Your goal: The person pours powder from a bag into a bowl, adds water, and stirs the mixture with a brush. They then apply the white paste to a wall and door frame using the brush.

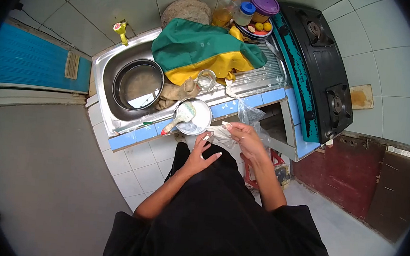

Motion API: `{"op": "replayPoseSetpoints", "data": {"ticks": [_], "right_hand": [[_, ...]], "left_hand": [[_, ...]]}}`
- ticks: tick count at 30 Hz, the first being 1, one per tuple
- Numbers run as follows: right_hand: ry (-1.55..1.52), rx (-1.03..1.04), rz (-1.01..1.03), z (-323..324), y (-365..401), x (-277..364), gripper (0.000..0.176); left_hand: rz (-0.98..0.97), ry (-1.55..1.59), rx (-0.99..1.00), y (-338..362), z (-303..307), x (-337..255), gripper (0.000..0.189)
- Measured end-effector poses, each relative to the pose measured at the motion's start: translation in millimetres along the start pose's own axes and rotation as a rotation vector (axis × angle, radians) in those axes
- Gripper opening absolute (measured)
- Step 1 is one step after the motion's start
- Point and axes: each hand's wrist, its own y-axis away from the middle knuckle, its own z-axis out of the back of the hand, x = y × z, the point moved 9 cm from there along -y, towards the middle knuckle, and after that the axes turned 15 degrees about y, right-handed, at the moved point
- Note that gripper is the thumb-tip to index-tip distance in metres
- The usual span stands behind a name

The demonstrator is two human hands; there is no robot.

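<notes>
My left hand (198, 157) is just in front of the counter edge, thumb spread from the fingers, white paste on the fingertips. My right hand (245, 140) is at the same height with bent fingers pinched together. White stuff coats its fingertips, and what they hold is not clear. Between the two hands hangs a crumpled whitish sheet, perhaps plastic (222, 138). Close beyond my left hand stands a round metal bowl (208, 110) with white residue. A smeared spatula with a red handle end (185, 113) lies across it.
A dark basin of water (116, 90) sits in the sink (105, 62). Nearby are a wet cloth (176, 92), a drinking glass (206, 80), a green and yellow cloth (197, 45) and a clear plastic bag (250, 114). A gas stove (315, 69) stands at right.
</notes>
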Motion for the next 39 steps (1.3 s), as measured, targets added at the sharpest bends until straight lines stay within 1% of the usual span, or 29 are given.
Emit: {"op": "replayPoseSetpoints", "data": {"ticks": [1, 3, 4, 6, 7, 9, 10, 12, 13, 14, 15, 16, 18, 20, 22, 24, 26, 27, 28, 30, 32, 34, 35, 37, 38, 39], "right_hand": [[0.000, -0.001, 0.007, 3.5, 1.3, 4.1, 0.021], [0.007, -0.015, 0.040, 5.7, 4.9, 18.4, 0.021], [0.003, -0.016, 0.042, 8.2, 5.5, 23.4, 0.021], [0.033, -0.035, 0.057, 16.9, 6.2, 34.6, 0.021], [-0.011, -0.068, 0.070, 19.2, 8.0, 42.5, 0.021], [-0.022, -0.096, 0.095, 29.5, 5.0, 50.0, 0.021], [-0.030, -0.126, 0.117, 37.1, 3.8, 53.9, 0.021], [-0.062, -0.147, 0.159, 48.4, -4.5, 58.0, 0.021], [-0.064, -0.167, 0.195, 56.4, -8.8, 61.9, 0.022], [-0.067, -0.187, 0.229, 62.2, -12.9, 66.7, 0.022], [-0.077, -0.231, 0.249, 63.9, -12.4, 79.6, 0.022], [-0.082, -0.232, 0.249, 67.1, -16.5, 85.7, 0.022], [-0.064, -0.326, 0.291, 86.2, -23.3, 101.9, 0.023], [-0.061, -0.333, 0.329, 96.9, -32.3, 116.4, 0.022], [-0.085, -0.393, 0.431, 114.0, -41.9, 130.7, 0.022], [-0.121, -0.438, 0.455, 126.3, -51.4, 137.5, 0.021], [-0.221, -0.457, 0.580, 140.0, -61.0, 143.7, 0.019], [-0.221, -0.471, 0.601, 145.3, -65.6, 145.6, 0.018], [-0.221, -0.475, 0.602, 148.0, -74.6, 143.2, 0.018], [-0.315, -0.579, 0.652, 158.0, -89.2, 131.1, 0.021], [-0.281, -0.581, 0.677, 158.0, -103.9, 110.6, 0.022], [-0.400, -0.645, 0.633, 161.4, -122.8, 73.7, 0.021], [-0.400, -0.644, 0.634, 159.3, -130.6, 59.3, 0.021], [-0.537, -0.660, 0.555, 156.1, -140.4, 27.6, 0.019], [-0.536, -0.660, 0.556, 155.7, -140.1, 21.8, 0.019], [-0.405, -0.650, 0.524, 151.5, -138.7, 19.8, 0.019]], "left_hand": [[0.000, -0.003, 0.003, 0.0, -0.4, 1.5, 0.067], [0.134, 0.377, -0.006, -0.8, -1.1, 17.5, 0.051], [0.135, 0.373, -0.003, -1.8, -0.9, 19.0, 0.051], [0.152, 0.328, 0.024, -4.3, -3.3, 20.8, 0.042], [0.151, 0.324, 0.026, -5.0, -2.9, 19.6, 0.042], [0.211, 0.385, -0.002, -4.8, -1.1, 22.9, 0.036], [0.213, 0.383, 0.000, -4.7, -1.1, 22.8, 0.036], [0.245, 0.444, -0.086, -3.8, 7.2, 27.4, 0.028], [0.245, 0.439, -0.085, -4.2, 9.7, 28.5, 0.028], [0.272, 0.372, -0.102, -3.3, 14.7, 32.6, 0.027], [0.299, 0.304, -0.119, -1.8, 19.3, 36.3, 0.027], [0.300, 0.300, -0.118, -1.1, 20.7, 36.7, 0.027], [0.296, 0.226, -0.180, -1.5, 29.2, 37.2, 0.022], [0.278, 0.205, -0.184, -2.8, 30.3, 29.7, 0.021], [0.257, 0.185, -0.184, -5.9, 30.4, 21.9, 0.020], [0.244, 0.178, -0.222, -6.8, 33.5, 17.2, 0.025], [0.266, 0.211, -0.214, -6.3, 32.4, 17.8, 0.025], [0.289, 0.244, -0.213, -5.8, 32.2, 19.5, 0.026], [0.289, 0.244, -0.209, -5.8, 32.9, 20.9, 0.026], [0.310, 0.229, -0.207, -5.5, 35.1, 26.6, 0.030], [0.309, 0.221, -0.207, -6.4, 37.2, 27.3, 0.030], [0.308, 0.214, -0.209, -8.0, 38.8, 26.6, 0.030], [0.309, 0.205, -0.209, -8.8, 39.1, 25.5, 0.030], [0.310, 0.196, -0.209, -10.3, 40.5, 23.6, 0.030], [0.305, 0.206, -0.197, -12.0, 40.3, 22.5, 0.030], [0.302, 0.216, -0.184, -13.4, 38.8, 20.7, 0.030]]}}
